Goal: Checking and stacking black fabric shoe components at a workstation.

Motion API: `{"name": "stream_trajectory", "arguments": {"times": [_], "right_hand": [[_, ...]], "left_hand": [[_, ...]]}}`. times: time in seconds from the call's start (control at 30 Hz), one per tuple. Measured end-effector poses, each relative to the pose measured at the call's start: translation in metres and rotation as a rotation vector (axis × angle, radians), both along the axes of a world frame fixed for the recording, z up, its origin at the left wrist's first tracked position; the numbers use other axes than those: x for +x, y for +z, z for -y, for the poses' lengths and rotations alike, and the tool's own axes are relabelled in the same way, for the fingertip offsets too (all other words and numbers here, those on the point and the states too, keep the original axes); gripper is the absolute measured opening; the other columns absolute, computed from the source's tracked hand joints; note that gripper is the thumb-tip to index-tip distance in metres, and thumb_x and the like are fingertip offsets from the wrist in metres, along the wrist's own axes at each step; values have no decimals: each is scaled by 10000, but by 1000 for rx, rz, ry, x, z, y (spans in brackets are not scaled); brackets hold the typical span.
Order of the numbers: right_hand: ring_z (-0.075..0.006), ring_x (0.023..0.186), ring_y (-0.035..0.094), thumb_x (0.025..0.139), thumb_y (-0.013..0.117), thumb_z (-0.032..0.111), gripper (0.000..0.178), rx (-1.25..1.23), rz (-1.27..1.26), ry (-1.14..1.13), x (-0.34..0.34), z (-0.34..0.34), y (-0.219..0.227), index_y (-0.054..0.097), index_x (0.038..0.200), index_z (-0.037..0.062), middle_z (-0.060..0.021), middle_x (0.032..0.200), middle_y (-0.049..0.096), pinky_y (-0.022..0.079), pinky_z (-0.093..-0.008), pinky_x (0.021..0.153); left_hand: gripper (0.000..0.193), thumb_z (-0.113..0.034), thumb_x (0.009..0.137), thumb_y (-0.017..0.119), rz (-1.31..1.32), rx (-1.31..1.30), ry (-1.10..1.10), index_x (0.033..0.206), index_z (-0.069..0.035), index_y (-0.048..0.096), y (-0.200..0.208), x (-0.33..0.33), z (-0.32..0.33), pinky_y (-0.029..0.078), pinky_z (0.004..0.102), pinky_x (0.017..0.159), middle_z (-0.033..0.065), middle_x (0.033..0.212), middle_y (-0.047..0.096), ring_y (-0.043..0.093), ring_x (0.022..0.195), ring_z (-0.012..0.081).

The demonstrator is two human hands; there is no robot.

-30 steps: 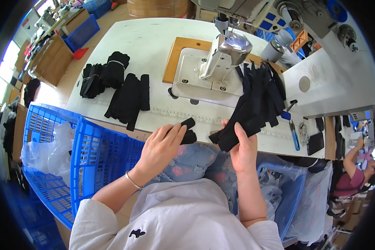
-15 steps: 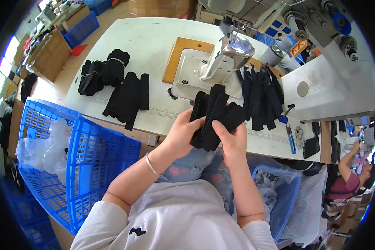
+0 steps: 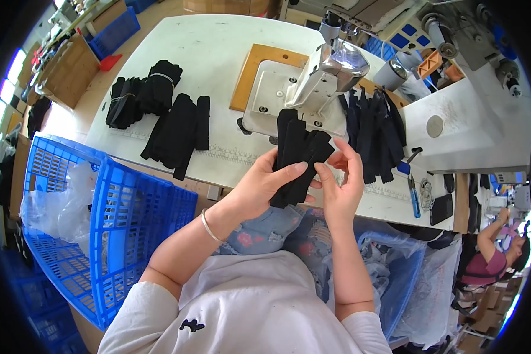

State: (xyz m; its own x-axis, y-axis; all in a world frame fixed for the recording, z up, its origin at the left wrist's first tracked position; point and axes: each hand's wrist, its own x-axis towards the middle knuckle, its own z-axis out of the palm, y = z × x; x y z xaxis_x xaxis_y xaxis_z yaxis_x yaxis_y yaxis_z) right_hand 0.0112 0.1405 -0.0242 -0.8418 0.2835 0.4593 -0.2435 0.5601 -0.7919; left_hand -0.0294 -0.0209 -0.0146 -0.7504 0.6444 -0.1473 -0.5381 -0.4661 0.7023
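Note:
A small fanned stack of black fabric strips (image 3: 298,156) is held up in front of the sewing machine (image 3: 330,71), above the table's near edge. My left hand (image 3: 271,180) grips the stack from the left, its thumb pressed across the front. At the stack's right edge, my right hand (image 3: 342,183) has its thumb on the outermost strip, with the index finger bent above it; part of its grip is hidden. More black strips (image 3: 174,133) lie on the table to the left, beside two tied black bundles (image 3: 159,88). Dark strips (image 3: 374,135) hang together right of the machine.
A blue plastic crate (image 3: 103,236) with clear plastic bags stands at my left. On the table (image 3: 200,53), to the right, lie blue-handled snips (image 3: 415,197) and a black phone (image 3: 441,209). A blue bin (image 3: 407,283) is at my right; another person (image 3: 489,259) sits beyond.
My right hand has shifted from across the front of the stack to its right edge, its fingers lifting and spreading. The left hand keeps its hold. The view has shifted slightly.

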Motion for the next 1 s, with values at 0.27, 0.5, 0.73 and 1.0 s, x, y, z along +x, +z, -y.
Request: {"name": "stream_trajectory", "arguments": {"times": [0.27,0.5,0.73,1.0], "right_hand": [[-168,726,602,820,736,32,246,41,-166,-61,-7,2,-2,671,1057,28,-59,811,619,478,-279,690],[-166,726,615,796,727,-24,265,34,-50,27,-17,2,14,684,1051,33,-70,820,637,479,-295,672],[-157,760,643,810,710,-41,202,135,-345,-47,-19,0,2,678,1000,18,-76,862,669,500,-274,654],[-92,709,654,900,662,33,155,-673,283,199,-11,-44,22,664,1039,-35,-64,856,701,537,-227,624]], "left_hand": [[328,-64,938,604,-64,-59,120,1238,22,504,-11,-5,-6,626,369,761,127,1148,625,690,957,239],[341,-69,933,622,-49,-3,66,1238,25,502,-13,-5,-2,623,388,770,124,1147,625,689,961,245],[365,-163,973,583,151,138,41,1262,34,484,-12,-10,2,621,423,781,159,1161,625,681,986,275],[389,-151,957,604,96,132,195,1276,42,494,-21,-11,-1,609,457,835,178,1202,618,655,1069,315]]}}
